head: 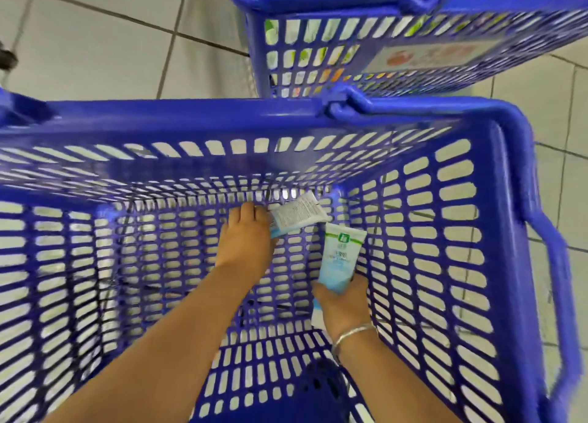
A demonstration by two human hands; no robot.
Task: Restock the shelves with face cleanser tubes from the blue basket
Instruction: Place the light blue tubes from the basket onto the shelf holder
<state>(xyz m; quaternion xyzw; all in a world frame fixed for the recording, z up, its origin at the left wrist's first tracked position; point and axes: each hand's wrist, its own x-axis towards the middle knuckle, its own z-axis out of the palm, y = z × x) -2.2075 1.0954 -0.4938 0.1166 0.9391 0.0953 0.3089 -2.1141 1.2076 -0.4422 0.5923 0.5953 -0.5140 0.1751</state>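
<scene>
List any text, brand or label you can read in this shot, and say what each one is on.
Nothing can be quoted.
Tube in the right hand: green logo and printed lines, too blurred to read.
Tube in the left hand: block of fine print, too small to read.
Far basket: sticker panel with reddish graphics, blurred, unreadable.
Near basket: no text visible.

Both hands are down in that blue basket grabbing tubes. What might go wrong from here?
The left hand holds its tube only by one end, so the tube could slip out on the way up. The right hand grips a second tube low on its body, close to the basket's slotted wall; the tube's top could catch there. The picture is motion-blurred, suggesting a hasty move that makes a fumble likelier.
</scene>
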